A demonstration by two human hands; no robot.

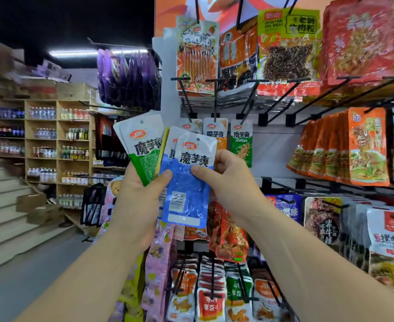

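Left grip [142,194] clasps green 魔芋爽 packets [144,145]; right grip [226,180] pinches blue 魔芋爽 packet [189,182], barcode [178,202] showing.

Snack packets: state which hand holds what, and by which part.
The left hand grips the fanned green packets by their lower ends, thumb in front. The right hand pinches the front blue packet at its right edge, near mid-height.

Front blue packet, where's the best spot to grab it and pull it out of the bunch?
Pinch the front blue packet on its right edge, coming from the right: that edge juts clear, while the left hand grips the bunch at its left. The right hand pinches there.
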